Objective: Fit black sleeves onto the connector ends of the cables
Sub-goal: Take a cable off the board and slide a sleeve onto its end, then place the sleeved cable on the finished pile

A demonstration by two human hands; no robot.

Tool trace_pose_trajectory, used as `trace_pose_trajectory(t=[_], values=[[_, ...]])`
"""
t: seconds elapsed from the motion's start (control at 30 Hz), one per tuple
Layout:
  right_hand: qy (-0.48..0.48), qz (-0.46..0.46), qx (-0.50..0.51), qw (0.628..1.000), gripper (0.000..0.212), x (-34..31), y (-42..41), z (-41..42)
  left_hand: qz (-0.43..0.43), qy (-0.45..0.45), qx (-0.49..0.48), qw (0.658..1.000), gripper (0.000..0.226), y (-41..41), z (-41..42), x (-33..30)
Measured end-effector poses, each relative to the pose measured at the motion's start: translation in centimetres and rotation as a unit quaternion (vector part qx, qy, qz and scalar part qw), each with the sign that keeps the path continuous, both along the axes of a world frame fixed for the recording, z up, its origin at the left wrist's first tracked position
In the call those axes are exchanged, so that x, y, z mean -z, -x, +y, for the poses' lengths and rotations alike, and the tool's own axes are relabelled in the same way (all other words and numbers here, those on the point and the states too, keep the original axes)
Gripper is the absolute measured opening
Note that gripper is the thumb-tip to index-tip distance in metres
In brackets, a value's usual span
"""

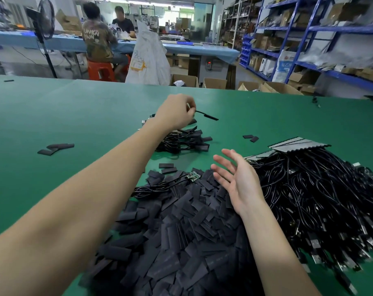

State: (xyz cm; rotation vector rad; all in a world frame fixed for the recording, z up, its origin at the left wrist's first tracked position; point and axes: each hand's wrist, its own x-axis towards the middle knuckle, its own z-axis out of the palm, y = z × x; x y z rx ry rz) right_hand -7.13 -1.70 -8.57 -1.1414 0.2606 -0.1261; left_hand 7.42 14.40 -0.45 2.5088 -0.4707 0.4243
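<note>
While the left hand (pixel 174 111) reaches out beyond the big heap of flat black sleeve pieces (pixel 181 231), its fingers are curled and pinch a thin black cable whose far end wears a black sleeve (pixel 207 116). That cable hangs just above a small pile of sleeved black cables (pixel 185 139), which lies past the heap on the green table mat (pixel 53 116). Judging by the pose, the hand is about to drop a finished piece onto that pile, so done work stays apart from undone stock.

Right of the heap and touching it sits a large tangle of black cables with metal plugs (pixel 313 201), presumably still to be fitted. The right hand (pixel 234 180) hovers over the heap's right edge, next to this tangle, with fingers spread and relaxed, palm turned inward, holding nothing. It looks poised to fetch the next cable or sleeve.

One black cable ending in a small bare green circuit board (pixel 193 175) lies on top of the heap's far side, close to the right hand's fingertips; it seems the likeliest next piece, as its board is still uncovered.

A few stray black sleeve pieces (pixel 55 148) lie left of the heap, well apart from it.
</note>
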Motion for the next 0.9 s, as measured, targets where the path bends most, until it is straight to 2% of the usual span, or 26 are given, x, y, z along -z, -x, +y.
trace_pose_trajectory(t=[0.07,0.17,0.23,0.33,0.43,0.57,0.7,0.9], values=[[-0.001,-0.001,-0.007,1.000,0.024,0.0,0.0,-0.1,-0.008,-0.031,-0.012,0.999,0.019,-1.4,0.0,1.1],[0.001,-0.002,-0.019,1.000,0.025,0.0,-0.1,-0.2,0.028,-0.115,-0.031,0.992,0.025,-2.4,0.8,4.1],[0.003,0.000,-0.025,1.000,0.025,0.0,-0.1,-0.1,0.047,-0.140,-0.040,0.988,0.033,-2.5,1.5,5.9],[0.009,0.002,-0.028,1.000,0.023,-0.1,-0.1,0.1,0.019,-0.088,-0.034,0.995,0.038,-1.8,2.1,6.7],[0.015,0.007,-0.031,0.999,0.023,-0.2,0.0,0.2,0.001,-0.010,-0.012,1.000,0.033,0.3,2.2,6.0],[0.034,0.002,-0.029,0.999,0.019,-0.3,0.1,0.2,0.061,0.053,0.032,0.996,0.017,5.6,2.9,5.6],[0.053,-0.003,-0.032,0.998,0.017,-0.5,0.2,0.2,0.123,0.060,0.055,0.989,0.014,10.8,3.2,7.1],[0.102,0.000,-0.035,0.994,0.015,-0.5,0.3,0.3,0.175,0.040,0.012,0.984,0.018,12.4,2.2,8.6]])
